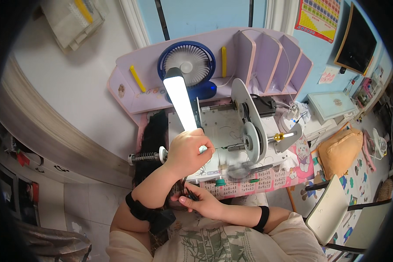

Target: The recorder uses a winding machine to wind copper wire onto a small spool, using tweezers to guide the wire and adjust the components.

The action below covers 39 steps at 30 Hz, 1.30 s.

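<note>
My left hand is raised over the front of a tabletop machine, just below a bright white lamp bar. Its fingers are curled into a pinch, and what they hold, if anything, is too small to make out. Lower down, close to my body, my right hand grips a small slim black object. Dark hair-like strands hang beside those fingers. A long bundle of black hair lies along the machine's left side, by a spring-loaded shaft. White pulley wheels stand to the right.
A blue fan stands at the back before a lilac shelf unit. A black motor sits behind the upright plate. A yellow-handled screwdriver lies at the right. Farther right are an orange cushion and a white chair.
</note>
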Motion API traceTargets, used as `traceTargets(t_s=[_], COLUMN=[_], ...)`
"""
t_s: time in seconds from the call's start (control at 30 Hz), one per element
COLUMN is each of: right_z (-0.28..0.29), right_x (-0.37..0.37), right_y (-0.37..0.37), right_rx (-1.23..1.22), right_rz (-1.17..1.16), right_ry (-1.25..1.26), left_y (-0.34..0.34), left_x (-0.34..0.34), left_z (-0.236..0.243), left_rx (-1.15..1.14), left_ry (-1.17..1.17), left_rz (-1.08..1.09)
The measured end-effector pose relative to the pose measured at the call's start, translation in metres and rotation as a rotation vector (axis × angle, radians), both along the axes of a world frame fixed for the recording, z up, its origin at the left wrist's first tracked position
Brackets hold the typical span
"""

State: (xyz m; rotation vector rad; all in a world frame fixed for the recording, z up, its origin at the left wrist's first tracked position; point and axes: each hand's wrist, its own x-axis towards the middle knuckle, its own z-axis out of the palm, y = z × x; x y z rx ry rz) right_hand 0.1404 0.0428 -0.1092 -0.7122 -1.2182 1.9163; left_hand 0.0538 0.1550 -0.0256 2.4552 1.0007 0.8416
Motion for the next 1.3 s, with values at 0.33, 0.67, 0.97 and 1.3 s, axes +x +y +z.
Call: traceTargets(t_s=[0.33,0.67,0.97,1.3], right_z=[-0.021,0.092,0.144,0.161], right_x=[0.022,0.157,0.160,0.126], right_y=[-0.017,-0.006,0.081,0.101], right_rx=[0.610,1.090,1.344,1.339], right_rz=[-0.237,-0.344,-0.432,-0.257], right_ry=[-0.415,-0.825,-0.946,-1.129], left_y=[-0.016,-0.079,-0.049,-0.043], left_x=[-0.009,-0.018,0.026,0.048], left_z=[0.004,0.034,-0.027,-0.020], left_rx=[0.520,0.331,-0.295,-0.545], left_ry=[0.277,-0.133,-0.393,-0.623], left_rz=[0.074,0.185,0.279,0.527])
